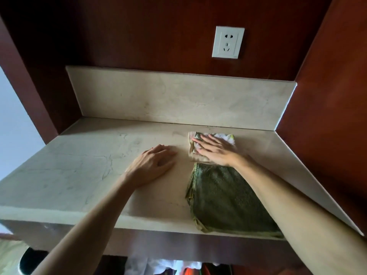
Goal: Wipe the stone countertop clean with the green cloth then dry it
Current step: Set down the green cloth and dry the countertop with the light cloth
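The beige stone countertop (75, 165) fills the middle of the view. A folded green cloth (224, 197) lies on it at the front right, partly under my right forearm. Behind it, near the back wall, lies a smaller folded cloth (193, 150), beige and patterned with pink and green. My right hand (215, 149) rests flat on this smaller cloth, fingers spread and pointing left. My left hand (153, 165) lies palm down on the bare stone to the left of both cloths, fingers loosely curled, holding nothing.
A stone backsplash (168, 98) rises at the back, with dark red wood panels around it. A white wall socket (228, 42) sits above. A stone strip (309, 175) borders the counter's right side. Below the front edge are a dark round object (31, 261) and some coloured items (188, 268).
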